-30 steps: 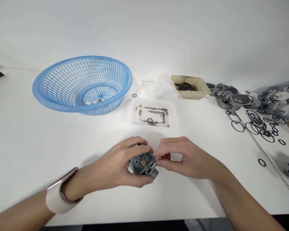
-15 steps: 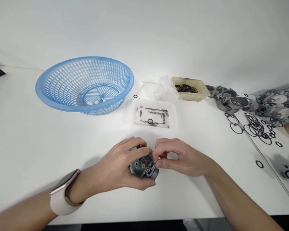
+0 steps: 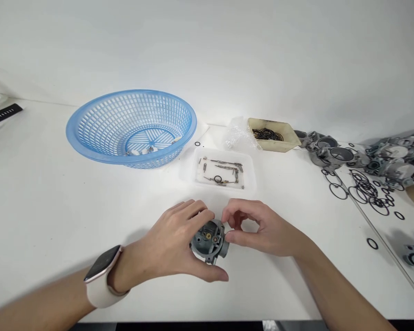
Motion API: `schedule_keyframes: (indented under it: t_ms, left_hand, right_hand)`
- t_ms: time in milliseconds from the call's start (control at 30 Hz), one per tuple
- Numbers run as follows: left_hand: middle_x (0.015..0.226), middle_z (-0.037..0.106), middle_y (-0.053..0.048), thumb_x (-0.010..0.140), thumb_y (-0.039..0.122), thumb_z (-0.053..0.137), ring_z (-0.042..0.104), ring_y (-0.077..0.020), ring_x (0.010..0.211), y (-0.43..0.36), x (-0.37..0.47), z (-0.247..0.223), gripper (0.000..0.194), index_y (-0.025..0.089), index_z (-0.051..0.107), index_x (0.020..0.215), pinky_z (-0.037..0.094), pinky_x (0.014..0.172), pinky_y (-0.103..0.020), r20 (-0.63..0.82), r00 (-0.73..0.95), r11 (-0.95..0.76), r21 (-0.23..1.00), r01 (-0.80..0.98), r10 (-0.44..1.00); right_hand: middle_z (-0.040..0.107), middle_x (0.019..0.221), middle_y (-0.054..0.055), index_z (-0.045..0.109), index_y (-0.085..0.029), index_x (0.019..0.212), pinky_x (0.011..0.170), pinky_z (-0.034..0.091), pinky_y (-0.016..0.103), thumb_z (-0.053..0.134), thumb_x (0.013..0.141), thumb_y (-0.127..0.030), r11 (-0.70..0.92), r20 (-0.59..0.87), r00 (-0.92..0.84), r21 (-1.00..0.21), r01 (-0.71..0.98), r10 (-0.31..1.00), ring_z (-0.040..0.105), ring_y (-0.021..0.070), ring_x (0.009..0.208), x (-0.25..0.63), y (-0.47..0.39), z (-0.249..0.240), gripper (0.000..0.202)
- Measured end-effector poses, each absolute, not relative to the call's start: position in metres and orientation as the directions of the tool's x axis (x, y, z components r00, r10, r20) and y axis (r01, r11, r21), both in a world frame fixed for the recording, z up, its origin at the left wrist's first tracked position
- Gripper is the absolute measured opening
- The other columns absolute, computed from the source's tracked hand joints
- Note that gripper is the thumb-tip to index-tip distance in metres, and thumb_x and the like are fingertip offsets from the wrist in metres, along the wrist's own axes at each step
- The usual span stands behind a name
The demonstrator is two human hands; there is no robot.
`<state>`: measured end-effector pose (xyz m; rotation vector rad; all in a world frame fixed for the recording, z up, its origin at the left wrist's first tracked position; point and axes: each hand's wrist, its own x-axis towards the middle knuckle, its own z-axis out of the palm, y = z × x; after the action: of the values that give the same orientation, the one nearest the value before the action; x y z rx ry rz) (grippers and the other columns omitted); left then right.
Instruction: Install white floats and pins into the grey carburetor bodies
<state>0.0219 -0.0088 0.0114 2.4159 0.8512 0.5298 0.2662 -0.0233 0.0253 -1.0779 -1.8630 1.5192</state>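
Note:
A dark grey metal carburetor body (image 3: 207, 241) with a brass jet in its face sits near the front of the table. My left hand (image 3: 182, 236) holds it from the left, the fingers curled over its far side and the thumb stretched along its near side. At its right edge is my right hand (image 3: 258, 227); thumb and index finger are apart, their tips close to the body, and no part shows between them. Whether those tips touch the metal I cannot tell. Beyond the hands, a shallow white tray (image 3: 250, 177) contains small metal pins, springs and a black O-ring (image 3: 217, 179).
A blue plastic basket (image 3: 131, 158) with a few small pieces stands at back left. Behind the tray are bubble wrap (image 3: 239, 133) and a cream bin (image 3: 286, 145) of black rings. More carburetors (image 3: 393, 161) and loose O-rings (image 3: 362, 186) lie at right; a black strap (image 3: 3, 115), far left.
My right thumb and index finger have parted from a pinch at the carburetor's right side. My left thumb has spread away from its near side. The camera view has shifted slightly.

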Motion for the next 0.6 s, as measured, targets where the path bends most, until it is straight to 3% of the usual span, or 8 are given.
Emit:
schedule_keyframes:
  t_ms: [200,600]
  left_hand:
    - [0.085,0.061,-0.001,0.069,0.063,0.087,0.058,-0.0223,0.072,-0.014,0.023,0.007,0.055,0.020,0.059,0.091,0.047,0.064,-0.037,0.228,0.708,-0.710,0.477,0.517,0.669]
    - [0.084,0.054,0.001,0.077,0.045,0.076,0.056,-0.0195,0.071,-0.022,0.026,0.004,0.036,0.022,0.051,0.091,0.042,0.056,-0.030,0.248,0.625,-0.663,0.426,0.616,0.740]
  right_hand:
    - [0.064,0.096,-0.001,0.068,-0.023,0.106,0.072,0.053,0.026,0.083,0.084,-0.020,0.174,-0.026,-0.557,-0.937,0.302,0.830,0.058,0.0124,0.078,0.264,-0.030,0.026,0.027]
    - [0.061,0.095,-0.003,0.065,-0.026,0.107,0.071,0.051,0.026,0.084,0.081,-0.017,0.183,-0.010,-0.497,-0.923,0.338,0.868,0.056,0.0121,0.077,0.252,-0.036,0.024,0.034]
